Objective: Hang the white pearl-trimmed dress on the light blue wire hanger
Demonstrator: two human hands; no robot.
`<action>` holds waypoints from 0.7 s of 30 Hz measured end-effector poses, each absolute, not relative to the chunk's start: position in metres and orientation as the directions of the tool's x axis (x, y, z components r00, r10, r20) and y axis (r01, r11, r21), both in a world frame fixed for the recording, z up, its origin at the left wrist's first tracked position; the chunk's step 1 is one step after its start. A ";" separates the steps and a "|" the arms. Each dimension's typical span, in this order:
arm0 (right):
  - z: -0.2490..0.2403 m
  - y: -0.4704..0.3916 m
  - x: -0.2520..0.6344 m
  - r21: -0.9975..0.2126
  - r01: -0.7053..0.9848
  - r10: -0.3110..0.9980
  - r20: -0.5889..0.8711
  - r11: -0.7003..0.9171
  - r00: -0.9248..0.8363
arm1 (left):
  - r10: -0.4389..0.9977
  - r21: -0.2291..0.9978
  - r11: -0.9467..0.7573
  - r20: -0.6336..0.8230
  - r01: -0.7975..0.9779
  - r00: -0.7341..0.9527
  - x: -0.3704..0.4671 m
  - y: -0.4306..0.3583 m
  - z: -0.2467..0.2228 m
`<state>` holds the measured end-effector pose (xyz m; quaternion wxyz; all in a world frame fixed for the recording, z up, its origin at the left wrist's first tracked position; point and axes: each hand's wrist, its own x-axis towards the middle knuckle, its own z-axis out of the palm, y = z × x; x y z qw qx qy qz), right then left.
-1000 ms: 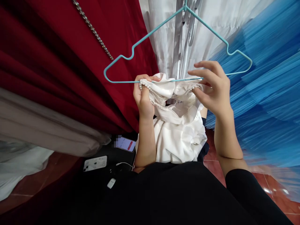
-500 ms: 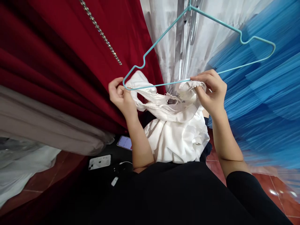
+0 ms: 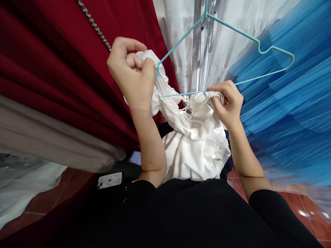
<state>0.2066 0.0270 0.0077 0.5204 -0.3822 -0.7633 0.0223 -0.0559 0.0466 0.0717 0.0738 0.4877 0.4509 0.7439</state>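
A white dress [image 3: 192, 151] with pearl trim along its neckline lies gathered over my lap, its top raised toward a light-blue hanger [image 3: 178, 43]. My left hand [image 3: 136, 74] is closed on the pearl-edged strap, which passes over the hanger's left end and partly hides it. On the other side, my right hand [image 3: 229, 101] pinches the dress's other pearl-edged strap against the hanger's lower bar. The hanger's right end sticks out bare beyond this hand. Thin white ties dangle between the two straps.
Red fabric [image 3: 77, 69] hangs at the left, with a beaded strand [image 3: 94, 26] on it. Blue tulle [image 3: 292, 113] hangs at the right, white curtains [image 3: 178, 31] behind. Two phones, one white [image 3: 110, 180] and one with a lit screen [image 3: 135, 157], lie on a black surface.
My left hand has risen, drawing the left strap up over the hanger's left end. The hanger has shifted slightly left. My right hand keeps its pinch, a little further left.
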 end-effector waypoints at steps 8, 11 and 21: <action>0.008 0.025 0.204 -0.451 0.591 0.642 0.752 0.669 -0.152 | 0.464 0.560 -0.815 0.784 0.149 -0.412 -0.018 0.011 0.053; 0.008 0.024 0.202 -0.468 0.597 0.659 0.739 0.652 -0.141 | 0.706 0.739 -0.674 0.643 -0.004 -0.298 -0.007 -0.010 0.035; 0.002 0.031 0.200 -0.451 0.442 0.552 0.824 0.775 -0.127 | 0.958 0.819 -0.287 0.257 -0.497 -0.129 0.028 0.009 -0.014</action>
